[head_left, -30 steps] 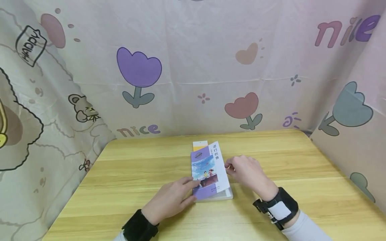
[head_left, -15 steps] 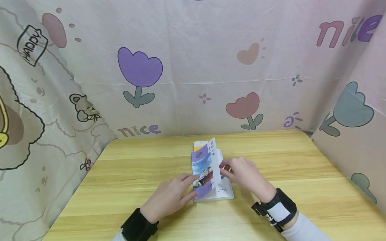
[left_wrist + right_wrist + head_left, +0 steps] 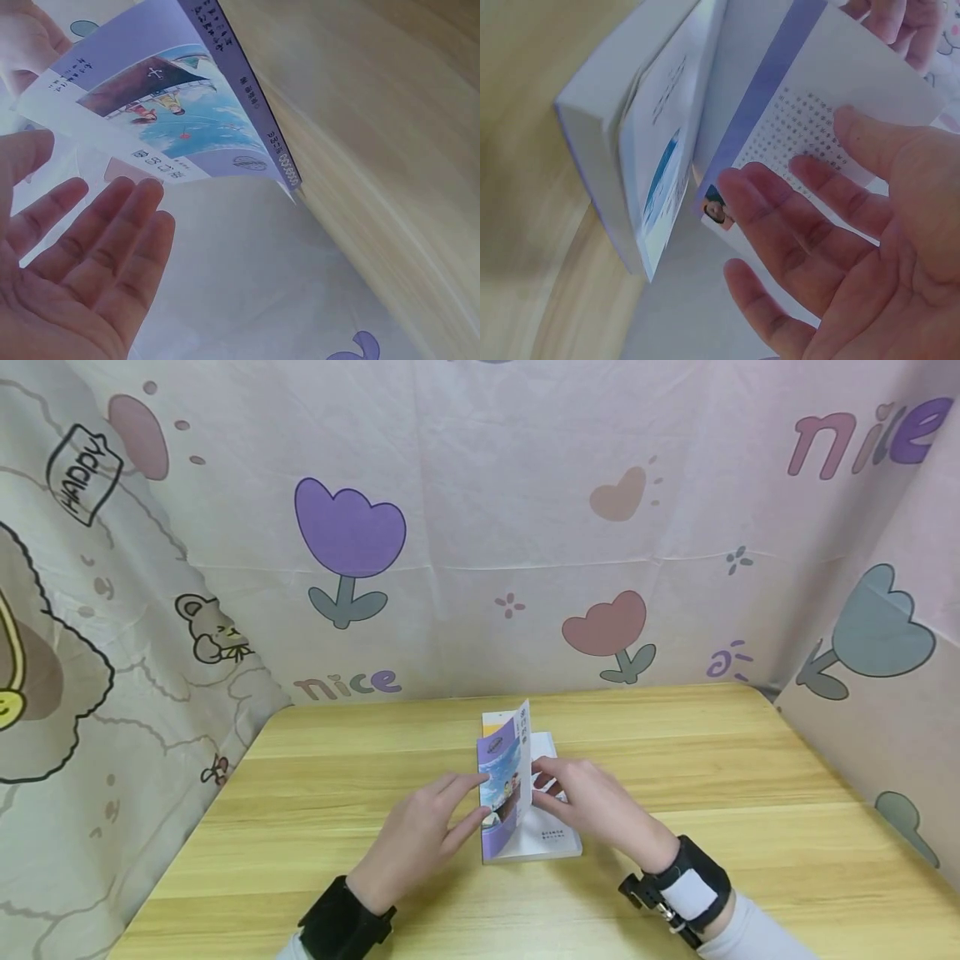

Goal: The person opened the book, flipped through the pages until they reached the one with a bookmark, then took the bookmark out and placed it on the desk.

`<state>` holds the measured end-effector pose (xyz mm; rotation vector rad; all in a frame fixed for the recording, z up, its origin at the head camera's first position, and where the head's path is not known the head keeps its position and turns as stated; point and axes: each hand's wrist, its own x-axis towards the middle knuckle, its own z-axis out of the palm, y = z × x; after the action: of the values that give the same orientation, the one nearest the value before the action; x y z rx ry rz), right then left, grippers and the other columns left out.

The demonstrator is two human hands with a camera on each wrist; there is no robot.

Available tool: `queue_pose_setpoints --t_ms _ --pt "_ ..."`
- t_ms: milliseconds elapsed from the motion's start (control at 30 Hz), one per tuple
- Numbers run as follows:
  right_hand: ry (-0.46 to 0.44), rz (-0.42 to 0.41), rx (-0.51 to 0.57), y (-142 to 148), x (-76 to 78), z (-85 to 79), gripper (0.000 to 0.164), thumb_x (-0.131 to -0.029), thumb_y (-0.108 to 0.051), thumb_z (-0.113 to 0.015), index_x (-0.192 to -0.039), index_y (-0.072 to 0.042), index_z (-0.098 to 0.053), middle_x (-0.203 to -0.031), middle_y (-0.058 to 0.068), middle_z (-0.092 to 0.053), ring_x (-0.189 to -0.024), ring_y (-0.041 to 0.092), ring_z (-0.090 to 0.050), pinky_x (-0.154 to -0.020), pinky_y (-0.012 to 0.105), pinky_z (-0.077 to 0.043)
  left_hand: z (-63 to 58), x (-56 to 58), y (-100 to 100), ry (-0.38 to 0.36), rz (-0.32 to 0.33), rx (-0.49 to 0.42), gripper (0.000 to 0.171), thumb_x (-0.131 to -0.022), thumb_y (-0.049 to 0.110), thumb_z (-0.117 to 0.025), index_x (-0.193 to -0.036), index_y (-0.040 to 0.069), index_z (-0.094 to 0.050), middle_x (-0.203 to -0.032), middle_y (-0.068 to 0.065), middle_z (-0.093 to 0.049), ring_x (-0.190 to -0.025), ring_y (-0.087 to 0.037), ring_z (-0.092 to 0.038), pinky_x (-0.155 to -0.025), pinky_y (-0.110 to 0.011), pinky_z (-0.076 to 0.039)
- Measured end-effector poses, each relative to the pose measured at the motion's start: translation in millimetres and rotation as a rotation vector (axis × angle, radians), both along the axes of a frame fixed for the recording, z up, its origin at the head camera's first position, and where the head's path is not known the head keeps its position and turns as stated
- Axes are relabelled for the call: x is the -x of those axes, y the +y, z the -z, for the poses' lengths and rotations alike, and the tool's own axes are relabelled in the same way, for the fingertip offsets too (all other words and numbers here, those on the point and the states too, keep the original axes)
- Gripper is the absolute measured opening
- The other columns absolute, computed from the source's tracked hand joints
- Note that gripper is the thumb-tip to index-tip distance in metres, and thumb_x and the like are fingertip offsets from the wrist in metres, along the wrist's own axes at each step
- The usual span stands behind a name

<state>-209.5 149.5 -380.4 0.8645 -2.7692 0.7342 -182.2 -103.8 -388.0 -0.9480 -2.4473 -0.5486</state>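
A paperback book (image 3: 551,847) lies on the wooden table, its purple-and-white front cover (image 3: 500,789) lifted to nearly upright. Under the cover a white title page shows. My right hand (image 3: 596,802) is on the inner side of the cover, fingers loosely bent and thumb against the flap, as the right wrist view also shows. That inner flap (image 3: 795,112) carries printed text and a small photo. On the outer side, my left hand (image 3: 412,835) has its fingertips right at the picture on the cover. The left wrist view shows its fingers (image 3: 142,255) extended, gripping nothing.
A white-and-yellow card or booklet (image 3: 497,720) sticks out beyond the book's top edge. Bare wood of the table (image 3: 337,777) surrounds the book. A printed cloth (image 3: 480,527) hangs along the back and both sides.
The front cover has swung up from lying slightly raised to nearly upright, uncovering the title page. My right hand has moved left with it; my left fingers have shifted a little up along the cover.
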Motion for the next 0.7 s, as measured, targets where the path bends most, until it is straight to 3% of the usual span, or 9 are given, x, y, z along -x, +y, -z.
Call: queue_pose_setpoints --t_ms 200,367,700 --pt "-0.022 -0.087 0.087 -2.3 -0.5 0.5 0.031 -0.093 -0.028 -0.064 -0.118 -0.01 -0.064 -0.1 0.001 -0.068 -0.083 0.007 -0.064 -0.073 0.03 -0.055 -2.5 -0.2 -0.5 -0.015 -0.009 -0.025 0.04 -0.091 0.035 -0.065 -0.126 0.015 -0.062 -0.111 0.001 -0.065 -0.089 -0.006 -0.063 -0.074 -0.02 -0.053" --pt "-0.055 -0.117 0.078 -4.5 -3.5 0.8 0.038 -0.093 -0.033 -0.064 -0.124 -0.011 -0.061 -0.104 0.003 -0.067 -0.085 0.007 -0.063 -0.074 0.032 -0.055 -4.5 -0.6 -0.4 -0.008 -0.01 -0.07 0.04 -0.091 0.033 -0.066 -0.126 0.015 -0.063 -0.109 0.003 -0.065 -0.089 -0.006 -0.062 -0.073 -0.02 -0.053" --pt "-0.086 -0.156 0.058 -8.0 -7.9 1.3 0.045 -0.094 -0.036 -0.061 -0.133 -0.014 -0.055 -0.11 0.002 -0.065 -0.093 0.012 -0.063 -0.077 0.032 -0.054 -12.2 -2.7 1.1 -0.025 0.049 -0.194 0.036 -0.093 0.027 -0.064 -0.126 0.013 -0.062 -0.112 0.004 -0.062 -0.094 -0.01 -0.06 -0.074 -0.024 -0.053"
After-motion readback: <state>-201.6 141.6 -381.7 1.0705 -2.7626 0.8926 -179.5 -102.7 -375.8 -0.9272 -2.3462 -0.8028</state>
